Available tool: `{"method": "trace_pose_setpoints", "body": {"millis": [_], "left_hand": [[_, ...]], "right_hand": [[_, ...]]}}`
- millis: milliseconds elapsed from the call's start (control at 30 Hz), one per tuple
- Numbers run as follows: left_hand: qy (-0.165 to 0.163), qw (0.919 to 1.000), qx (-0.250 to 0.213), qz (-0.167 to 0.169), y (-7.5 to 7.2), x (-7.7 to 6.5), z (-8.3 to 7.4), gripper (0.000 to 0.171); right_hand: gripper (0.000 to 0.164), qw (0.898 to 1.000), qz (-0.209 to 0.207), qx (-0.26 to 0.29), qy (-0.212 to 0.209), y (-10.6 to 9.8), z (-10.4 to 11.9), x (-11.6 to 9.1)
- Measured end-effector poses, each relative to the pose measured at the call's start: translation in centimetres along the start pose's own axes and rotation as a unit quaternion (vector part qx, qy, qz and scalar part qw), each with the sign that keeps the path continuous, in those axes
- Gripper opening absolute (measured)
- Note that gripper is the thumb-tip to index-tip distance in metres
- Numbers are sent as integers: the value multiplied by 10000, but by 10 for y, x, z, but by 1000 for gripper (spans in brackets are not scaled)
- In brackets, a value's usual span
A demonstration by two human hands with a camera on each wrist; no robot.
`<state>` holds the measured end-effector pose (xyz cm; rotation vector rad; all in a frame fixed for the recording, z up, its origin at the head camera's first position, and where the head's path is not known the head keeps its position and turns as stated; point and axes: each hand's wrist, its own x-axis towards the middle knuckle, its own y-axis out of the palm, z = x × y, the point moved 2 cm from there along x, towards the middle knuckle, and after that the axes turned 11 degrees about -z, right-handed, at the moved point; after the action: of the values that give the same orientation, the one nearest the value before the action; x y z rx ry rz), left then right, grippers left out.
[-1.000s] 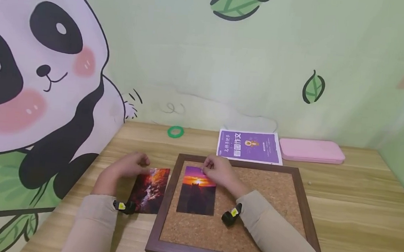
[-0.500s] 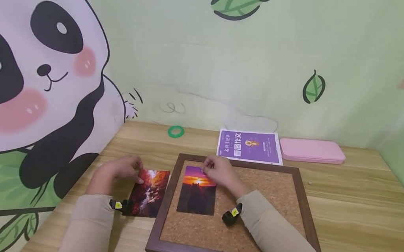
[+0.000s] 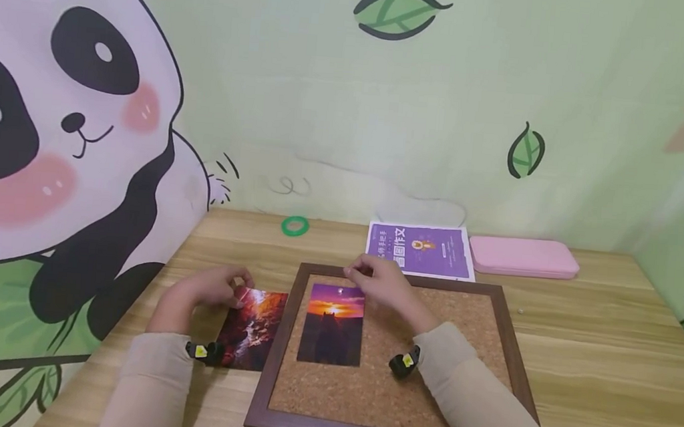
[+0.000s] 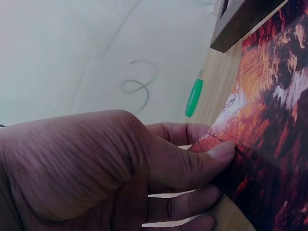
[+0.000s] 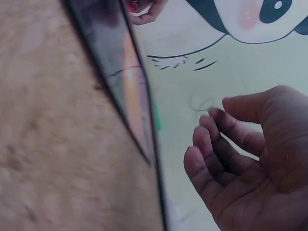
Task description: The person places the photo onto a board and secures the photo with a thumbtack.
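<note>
On the framed corkboard (image 3: pixel 400 396) lies a photo of a purple and orange sunset (image 3: pixel 331 336). A small shiny pin head (image 3: pixel 340 291) shows near the photo's top edge. My right hand (image 3: pixel 389 289) hovers over the board's upper part, apart from that photo. In the right wrist view its fingers (image 5: pixel 207 175) are loosely bent and hold nothing. Left of the board, a red autumn stream photo (image 3: pixel 254 334) lies on the table. My left hand (image 3: pixel 206 293) pinches its upper left corner between thumb and fingers, and the left wrist view shows the print curving.
A green ring (image 3: pixel 295 226) lies at the table's back left. Behind the board are a purple booklet (image 3: pixel 444 255) and a pink case (image 3: pixel 524 257). A tiny clear object (image 3: pixel 520 311) sits on the wooden table (image 3: pixel 601 368) right of the board.
My right hand has lifted off the sunset photo's top, uncovering the pin head. My left hand has taken the red photo's corner, and that photo has shifted slightly toward me.
</note>
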<state>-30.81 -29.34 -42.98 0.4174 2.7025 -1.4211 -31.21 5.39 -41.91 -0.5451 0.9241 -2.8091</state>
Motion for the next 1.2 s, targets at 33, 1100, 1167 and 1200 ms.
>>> {"method": "trace_pose_setpoints", "body": {"millis": [33,1100,1167,1200], "left_hand": [[-76,9999,-62,42,1,0,0,30],[207,9833,-1786,-288,-34,-20,-2,22],[344,9785,-1991,-413,-38,-20,-5,23],[407,9760,-2085,-471,-39,-19,-8,24]], "right_hand": [[18,9999,37,5,-95,-2,2,0],[31,9923,925,523,-629,-123,-43,-73],[31,9942,680,584,-603,-141,-57,-80],[30,9952,542,560,-596,-151,-64,-84]]}}
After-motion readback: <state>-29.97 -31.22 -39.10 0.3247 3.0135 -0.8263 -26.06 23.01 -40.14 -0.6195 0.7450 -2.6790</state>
